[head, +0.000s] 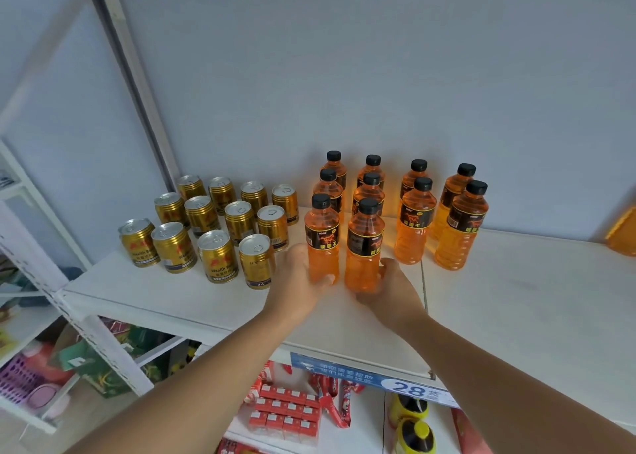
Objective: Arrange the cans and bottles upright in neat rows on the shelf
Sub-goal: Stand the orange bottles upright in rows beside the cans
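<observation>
Several gold cans (213,219) stand upright in rows on the left of the white shelf (172,292). To their right, several orange bottles with black caps (413,212) stand upright in columns. My left hand (299,278) wraps the base of the front-left bottle (321,237). My right hand (392,288) grips the base of the front bottle of the second column (364,243). Both bottles stand on the shelf, close side by side.
A yellow-orange pack (623,233) lies at the shelf's far right edge. A blue price tag (378,378) hangs on the front lip. Red boxes (285,412) and yellow-capped bottles (411,422) fill the shelf below. A white upright post (82,319) stands at left.
</observation>
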Demonstrator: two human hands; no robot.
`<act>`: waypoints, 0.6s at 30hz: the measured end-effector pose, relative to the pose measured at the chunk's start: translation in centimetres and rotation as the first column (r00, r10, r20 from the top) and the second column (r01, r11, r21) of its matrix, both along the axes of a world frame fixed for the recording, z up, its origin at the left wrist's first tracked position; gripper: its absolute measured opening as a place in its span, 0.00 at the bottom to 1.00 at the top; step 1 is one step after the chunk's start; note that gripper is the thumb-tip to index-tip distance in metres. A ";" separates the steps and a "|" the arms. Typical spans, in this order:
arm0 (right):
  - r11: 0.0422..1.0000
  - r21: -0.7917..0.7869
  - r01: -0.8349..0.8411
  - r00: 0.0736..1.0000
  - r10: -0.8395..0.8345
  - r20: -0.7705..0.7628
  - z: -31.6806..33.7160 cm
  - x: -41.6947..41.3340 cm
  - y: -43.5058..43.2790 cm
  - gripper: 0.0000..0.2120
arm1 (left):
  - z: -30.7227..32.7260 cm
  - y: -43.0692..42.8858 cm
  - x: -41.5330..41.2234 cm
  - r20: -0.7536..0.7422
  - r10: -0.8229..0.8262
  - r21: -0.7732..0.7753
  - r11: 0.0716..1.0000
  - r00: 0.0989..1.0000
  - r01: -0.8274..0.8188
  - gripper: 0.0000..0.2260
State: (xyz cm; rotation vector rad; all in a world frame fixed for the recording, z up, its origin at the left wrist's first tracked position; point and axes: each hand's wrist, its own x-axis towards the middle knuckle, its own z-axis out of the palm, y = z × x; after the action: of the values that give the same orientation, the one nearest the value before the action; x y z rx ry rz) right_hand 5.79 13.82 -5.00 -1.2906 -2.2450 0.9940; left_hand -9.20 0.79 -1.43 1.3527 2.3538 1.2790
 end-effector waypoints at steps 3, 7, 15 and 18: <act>1.000 0.027 -0.013 1.000 0.013 0.024 0.3 2.2 -0.2 0.42 | -0.9 -1.0 1.7 -0.021 0.044 -0.062 0.997 0.999 -0.045 0.18; 0.993 0.103 -0.058 0.998 0.058 0.007 0.5 6.9 -0.5 0.32 | -1.0 -1.6 5.3 -0.022 0.072 -0.165 0.983 0.997 -0.075 0.17; 0.988 0.154 0.026 0.999 -0.023 -0.022 1.3 21.4 0.4 0.22 | 0.1 1.8 18.8 0.025 -0.177 -0.212 0.961 0.984 0.179 0.12; 0.983 0.154 0.096 0.994 -0.086 -0.067 1.7 27.2 1.0 0.20 | 0.1 3.8 23.9 0.026 -0.250 -0.233 0.940 0.968 0.249 0.12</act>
State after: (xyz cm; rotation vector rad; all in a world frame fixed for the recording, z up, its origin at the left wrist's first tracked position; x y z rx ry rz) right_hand 33.02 14.78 -3.33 -1.2659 -2.1515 0.7958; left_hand 14.71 4.59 -1.32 1.5152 2.1655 0.8972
